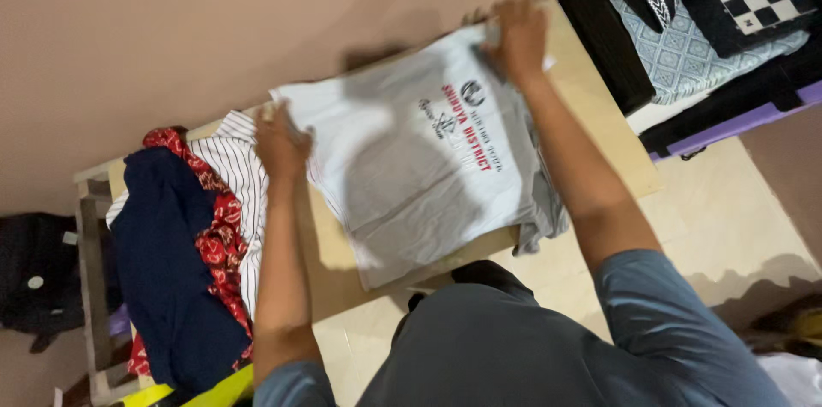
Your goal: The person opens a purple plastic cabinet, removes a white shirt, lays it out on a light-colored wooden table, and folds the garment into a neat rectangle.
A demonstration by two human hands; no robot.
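A grey T-shirt (411, 176) lies flat on a pale wooden table (599, 107) set against a tan wall (171, 22); a round dark emblem and red and black print sit near its far right part. The left hand (281, 143) pinches the shirt's far left corner, fingers closed on the cloth. The right hand (516, 37) grips the far right corner the same way. Left of the shirt lies a pile: a striped shirt (244, 176), red patterned cloth (218, 240) and navy cloth (167, 270). Bare tabletop shows right of the shirt. The shirt's near right edge droops over the table's front edge.
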